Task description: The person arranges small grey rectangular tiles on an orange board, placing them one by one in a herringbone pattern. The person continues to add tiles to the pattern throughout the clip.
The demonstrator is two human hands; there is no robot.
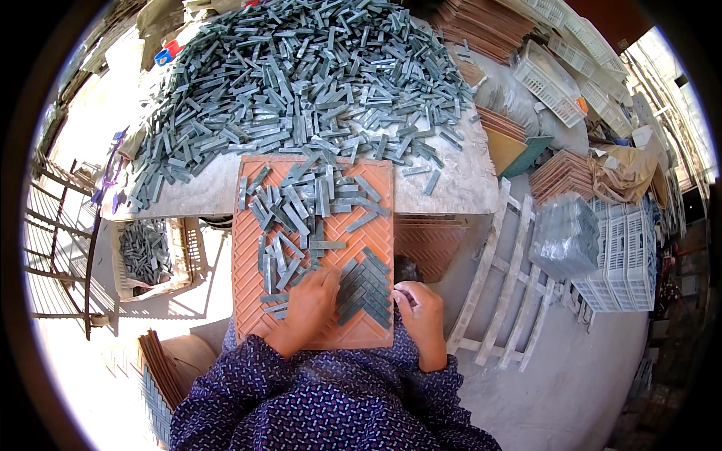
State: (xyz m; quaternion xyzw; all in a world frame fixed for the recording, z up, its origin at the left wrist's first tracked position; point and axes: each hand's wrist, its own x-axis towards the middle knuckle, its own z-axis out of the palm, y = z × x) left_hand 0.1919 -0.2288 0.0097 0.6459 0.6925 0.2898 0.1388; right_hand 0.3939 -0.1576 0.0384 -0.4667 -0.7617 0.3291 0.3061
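Observation:
An orange herringbone-grooved tray [252, 308] lies across my lap and leans on the table's front edge. Grey-green stone strips [301, 203] are strewn loose over its upper and left part. Toward its lower right, a set of strips [366, 286] lies in the grooves in a tidy herringbone pattern. My left hand [308, 302] rests over the tray just left of that pattern, fingers bent and together; whatever they hold is hidden. At the tray's right edge is my right hand [423, 312], thumb and forefinger pinched; I cannot make out anything between them.
A large heap of strips [301, 75] covers the table [451, 180] ahead. A crate [188, 255] of strips stands below left. On the right are a wooden pallet [496, 293], stacked white crates [620, 255] and orange trays [568, 177]. A metal rack [64, 248] stands far left.

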